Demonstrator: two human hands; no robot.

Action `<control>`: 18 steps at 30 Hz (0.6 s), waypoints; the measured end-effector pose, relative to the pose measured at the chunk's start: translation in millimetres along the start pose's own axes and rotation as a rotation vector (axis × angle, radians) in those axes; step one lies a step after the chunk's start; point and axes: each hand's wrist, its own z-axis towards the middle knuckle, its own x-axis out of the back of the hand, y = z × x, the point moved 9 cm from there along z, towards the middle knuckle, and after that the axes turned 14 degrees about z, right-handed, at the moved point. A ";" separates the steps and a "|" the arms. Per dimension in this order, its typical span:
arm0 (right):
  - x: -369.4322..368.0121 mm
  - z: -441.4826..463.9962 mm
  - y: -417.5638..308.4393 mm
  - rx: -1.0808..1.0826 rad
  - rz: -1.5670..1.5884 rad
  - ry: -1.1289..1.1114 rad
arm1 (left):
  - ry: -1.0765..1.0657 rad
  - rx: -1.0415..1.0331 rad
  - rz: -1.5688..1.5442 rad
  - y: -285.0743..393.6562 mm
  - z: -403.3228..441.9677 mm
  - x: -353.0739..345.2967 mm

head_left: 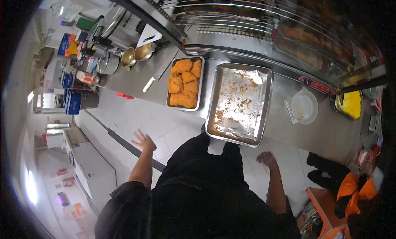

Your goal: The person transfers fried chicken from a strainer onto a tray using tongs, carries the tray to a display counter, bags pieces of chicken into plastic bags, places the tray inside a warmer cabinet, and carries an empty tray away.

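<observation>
My left hand [144, 141] is held out over the floor, fingers spread, with nothing in it. Lower right of the big tray, my right hand [267, 159] hangs apart from the counter; its fingers look loosely bent, slightly blurred, and no object shows in them. The large metal tray [241, 99] lies on the counter before me, its front edge jutting past it, with brown crumbs and grease on its bottom. Beside it on the left stands a smaller tray [199, 99] filled with breaded fried chicken pieces [182, 83]. A knife [149, 84] with a pale handle lies left of that.
Behind the trays rises a display cabinet with wire racks [222, 22]. On the counter's right are a translucent plastic container [304, 106] and a pan of yellow food [350, 105]. Metal bowls [128, 57] stand at the left. An orange cabinet [324, 210] is at lower right.
</observation>
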 end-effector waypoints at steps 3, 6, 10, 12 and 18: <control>-57.1 -60.4 -102.0 -0.045 -0.551 -0.197 | -0.009 0.039 -0.304 12.0 18.2 9.6; -94.4 -91.4 -265.5 -0.187 -0.446 0.016 | 0.648 -0.024 -0.263 26.0 19.7 74.9; -162.0 -38.9 -344.4 0.131 0.146 -0.187 | -0.065 -0.507 -1.219 86.0 56.0 93.5; -193.4 -16.1 -394.8 0.201 0.175 -0.228 | 0.068 -0.736 -1.206 106.9 64.3 127.7; -248.5 111.1 -468.0 0.286 -0.614 0.369 | -0.160 -1.002 -1.307 119.6 65.3 174.7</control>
